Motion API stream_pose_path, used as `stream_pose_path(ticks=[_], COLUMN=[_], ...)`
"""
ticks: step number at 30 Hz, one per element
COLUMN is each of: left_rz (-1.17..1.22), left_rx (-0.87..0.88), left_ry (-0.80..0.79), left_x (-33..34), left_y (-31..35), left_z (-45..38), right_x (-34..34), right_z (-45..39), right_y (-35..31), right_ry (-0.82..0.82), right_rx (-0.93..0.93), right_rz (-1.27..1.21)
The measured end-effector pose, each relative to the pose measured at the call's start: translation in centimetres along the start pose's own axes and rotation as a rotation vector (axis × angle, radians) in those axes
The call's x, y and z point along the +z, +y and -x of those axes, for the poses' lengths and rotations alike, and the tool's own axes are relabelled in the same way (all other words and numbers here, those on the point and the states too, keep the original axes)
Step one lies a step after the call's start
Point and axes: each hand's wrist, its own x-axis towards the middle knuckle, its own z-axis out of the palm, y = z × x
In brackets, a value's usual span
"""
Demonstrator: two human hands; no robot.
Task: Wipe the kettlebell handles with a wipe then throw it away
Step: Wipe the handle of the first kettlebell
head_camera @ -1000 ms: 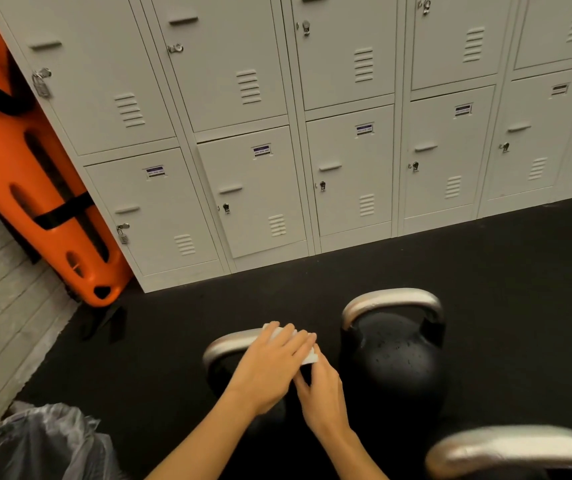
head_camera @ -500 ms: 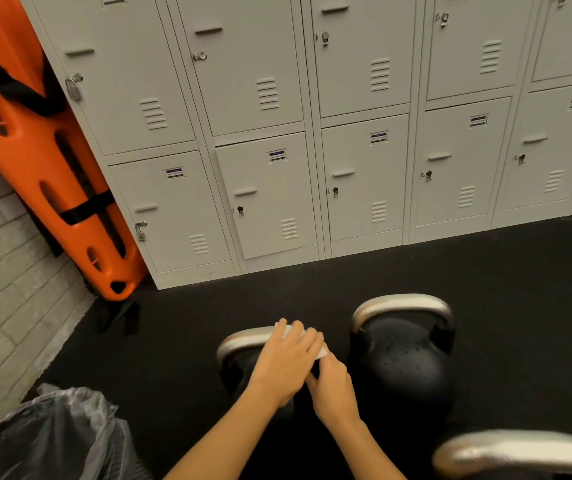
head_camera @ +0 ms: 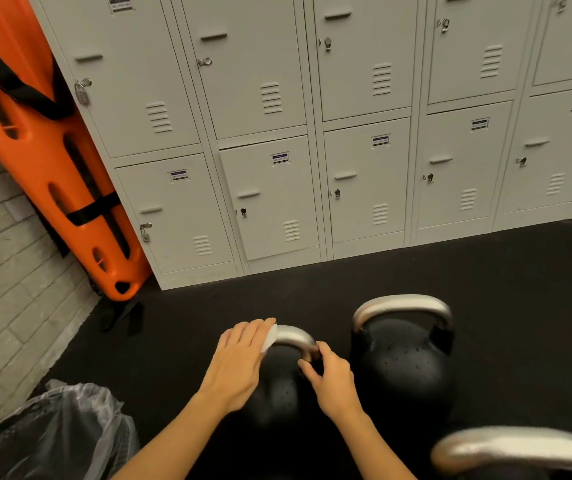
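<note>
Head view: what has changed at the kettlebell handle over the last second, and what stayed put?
The left hand has slid the wipe leftward along the handle, from its right part to its left end, baring the metal. The right hand has parted from the left and now grips the handle's right post. The other kettlebell and the bin bag have not moved.

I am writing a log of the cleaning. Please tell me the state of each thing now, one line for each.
Left hand: presses the wipe on the handle.
Right hand: grips the handle's right end.
Wipe: on the handle, under the left hand.
Second kettlebell: upright, untouched.
Bin bag: open.
Lockers: doors closed.
</note>
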Motion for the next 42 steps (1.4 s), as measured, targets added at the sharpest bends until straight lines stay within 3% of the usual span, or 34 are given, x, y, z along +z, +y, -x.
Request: stream_pose_path(ticks=[3, 10, 16, 22, 26, 35, 42], left_rz=[-0.161, -0.546, -0.418, -0.202, -0.180, -0.441, -0.389], left_rx=[0.173, 0.417, 0.404, 0.236, 0.141, 0.535, 0.480], left_ry=[0.008, -0.207, -0.172, -0.137, -0.090, -0.133, -0.116], left_x=[0.2, 0.3, -0.1, -0.9, -0.8, 0.7, 0.1], left_y=[2.0, 5.8, 4.4, 2.7, 2.2, 3.1, 0.7], left_z=[-1.2, -3.8, -3.4, -2.2, -1.2, -2.5, -2.1], right_x=[-0.1, -0.4, -0.2, -0.3, -0.1, -0.5, -0.1], right_z=[0.0, -0.1, 0.1, 0.0, 0.0, -0.1, -0.1], right_y=[0.2, 0.2, 0.1, 0.2, 0.1, 0.5, 0.3], right_ry=[0.004, -0.038, -0.008, -0.007, 0.000, -0.037, -0.006], right_rx=[-0.027, -0.055, -0.073, -0.042, -0.041, -0.064, -0.067], right_rz=[-0.031, -0.047, -0.064, -0.032, -0.021, -0.030, -0.036])
